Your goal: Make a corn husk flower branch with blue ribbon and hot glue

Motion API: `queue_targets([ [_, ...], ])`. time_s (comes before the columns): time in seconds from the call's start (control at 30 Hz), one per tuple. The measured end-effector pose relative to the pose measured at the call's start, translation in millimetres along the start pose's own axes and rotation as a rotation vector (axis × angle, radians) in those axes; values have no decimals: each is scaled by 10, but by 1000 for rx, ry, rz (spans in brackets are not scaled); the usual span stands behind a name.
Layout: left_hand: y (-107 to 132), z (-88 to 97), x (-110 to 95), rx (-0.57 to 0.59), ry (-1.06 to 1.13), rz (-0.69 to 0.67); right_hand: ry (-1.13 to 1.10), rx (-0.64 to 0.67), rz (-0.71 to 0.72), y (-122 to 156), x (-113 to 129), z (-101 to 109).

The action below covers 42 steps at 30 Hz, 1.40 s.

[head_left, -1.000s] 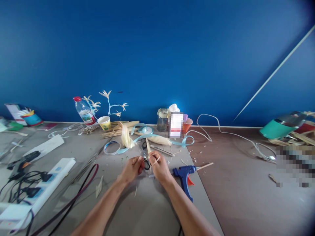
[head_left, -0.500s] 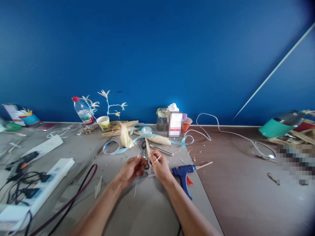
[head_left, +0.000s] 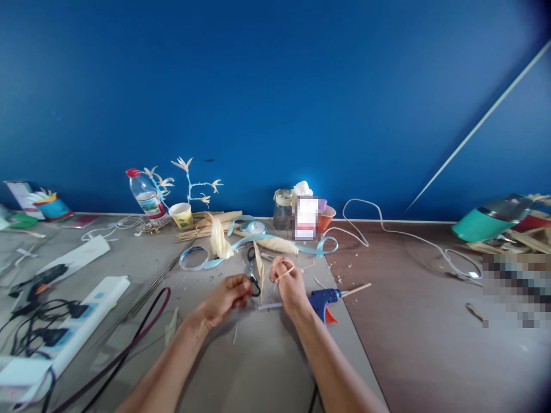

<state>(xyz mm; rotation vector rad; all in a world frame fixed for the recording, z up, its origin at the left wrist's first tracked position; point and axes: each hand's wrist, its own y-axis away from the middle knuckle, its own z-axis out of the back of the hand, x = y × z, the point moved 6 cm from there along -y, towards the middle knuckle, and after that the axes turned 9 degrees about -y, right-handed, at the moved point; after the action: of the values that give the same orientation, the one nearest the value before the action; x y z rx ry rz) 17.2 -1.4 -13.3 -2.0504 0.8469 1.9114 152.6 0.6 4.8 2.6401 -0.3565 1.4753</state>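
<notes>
My right hand [head_left: 291, 288] is closed on a thin pale strip [head_left: 286, 272], which crosses in front of its fingers. To its left my left hand [head_left: 228, 298] is pinched, thumb against fingers; whatever it holds is too small to make out. Between the hands lie black-handled scissors [head_left: 255, 285] and a pointed dry husk piece [head_left: 259, 265]. A blue hot glue gun [head_left: 323, 300] with an orange trigger rests beside my right wrist, partly hidden by it. Its translucent glue stick [head_left: 270, 307] pokes out leftward under the right hand.
Behind lie blue ribbon [head_left: 321, 246], a tape roll [head_left: 194, 258] and a husk bundle [head_left: 202, 225]. A bottle [head_left: 148, 198], a yellow cup [head_left: 181, 215] and a glass jar [head_left: 282, 211] line the wall. A power strip [head_left: 92, 307] with cables lies left; a white cord [head_left: 413, 238] runs right.
My hands have moved apart: the left slightly left, the right to the right with the thin strip. The right wrist now covers more of the glue gun.
</notes>
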Motion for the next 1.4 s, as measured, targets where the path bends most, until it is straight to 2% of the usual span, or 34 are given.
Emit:
queue_targets([
  [0.1, -23, 66, -60, -140, 78, -84, -6, 28, -46, 11, -37, -36],
  [0.17, -31, 68, -59, -169, 77, -94, 31, 60, -85, 49, -68, -88],
  [0.4, -36, 33, 63, -112, 86, -17, 249, 126, -59, 118, -77, -157],
  [0.6, -32, -17, 61, -15, 162, 13, 303, 198, -86, 158, -109, -213],
  [0.87, -10, -16, 72, 32, 130, 44, 153, 118, -134, 126, -155, -140],
  [1.17, -48, 48, -8, -114, 116, -63, 10, 57, -184, 109, -200, -111],
  [1.4, -30, 32, 21, -59, -33, -44, -118, 56, -142, 71, -151, -108],
])
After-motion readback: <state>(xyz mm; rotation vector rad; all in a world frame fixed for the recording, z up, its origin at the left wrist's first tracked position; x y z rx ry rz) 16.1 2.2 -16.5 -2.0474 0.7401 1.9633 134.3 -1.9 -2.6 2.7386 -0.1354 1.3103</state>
